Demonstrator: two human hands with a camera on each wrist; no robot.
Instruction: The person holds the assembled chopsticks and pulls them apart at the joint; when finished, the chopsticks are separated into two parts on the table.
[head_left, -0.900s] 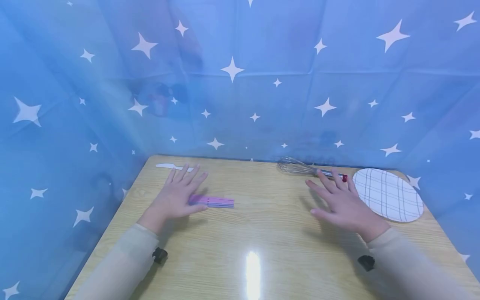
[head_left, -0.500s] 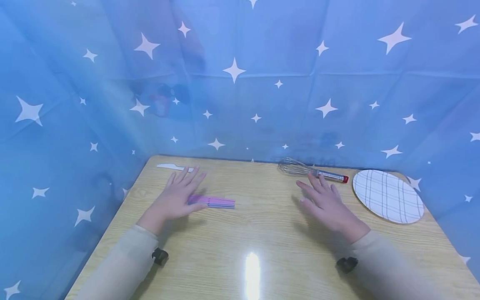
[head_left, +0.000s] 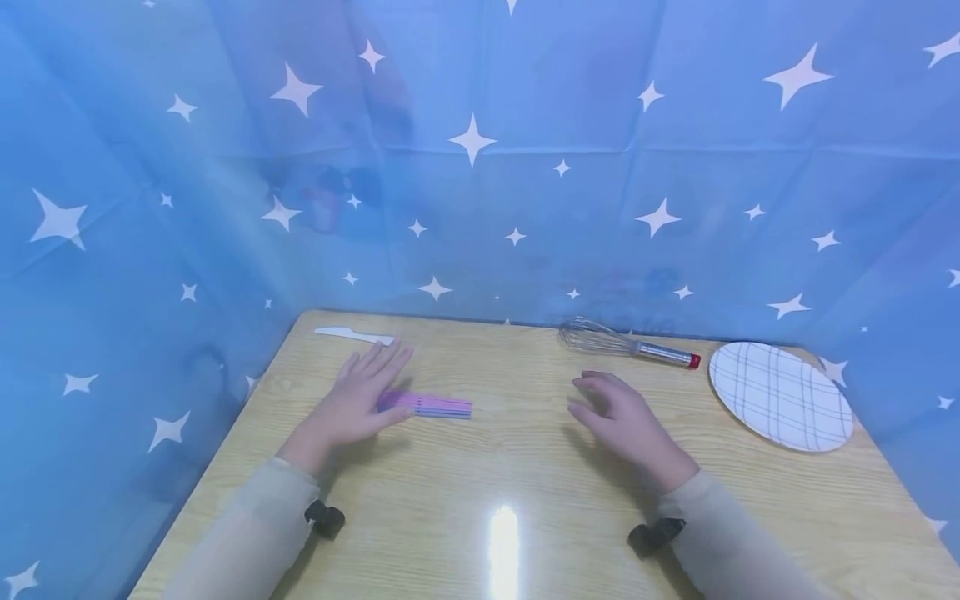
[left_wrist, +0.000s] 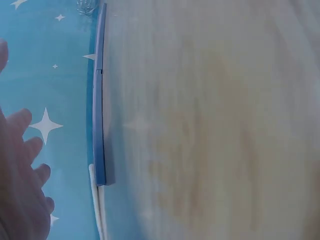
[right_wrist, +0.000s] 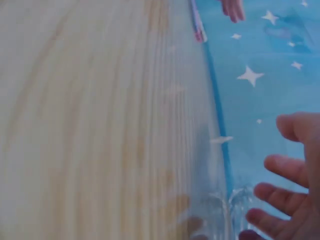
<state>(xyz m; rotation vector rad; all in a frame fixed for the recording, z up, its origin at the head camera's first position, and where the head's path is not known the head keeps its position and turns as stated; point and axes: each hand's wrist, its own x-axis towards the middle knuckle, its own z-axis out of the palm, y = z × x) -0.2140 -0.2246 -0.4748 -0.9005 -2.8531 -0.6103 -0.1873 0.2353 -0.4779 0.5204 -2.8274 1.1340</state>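
Observation:
My left hand (head_left: 358, 402) hovers with fingers spread above the left end of a flat bundle of pink and purple sticks (head_left: 444, 407), part of which it hides. Seen edge-on in the left wrist view, the purple bundle (left_wrist: 98, 115) lies apart from the fingers. A white plastic knife (head_left: 345, 332) lies just beyond the left fingertips. My right hand (head_left: 626, 421) is over the table at the centre right, holding nothing, its fingers loosely bent. Behind it lies a wire whisk (head_left: 600, 337) with a red-tipped handle.
A white oval plate (head_left: 780, 396) with a grey check pattern lies at the right back. The wooden table (head_left: 420, 517) ends against a blue curtain (head_left: 480, 200) with white stars. Each sleeve carries a small black camera at the wrist.
My right hand has moved left and towards me, away from the whisk handle, and its fingers have bent more. The left hand has hardly moved.

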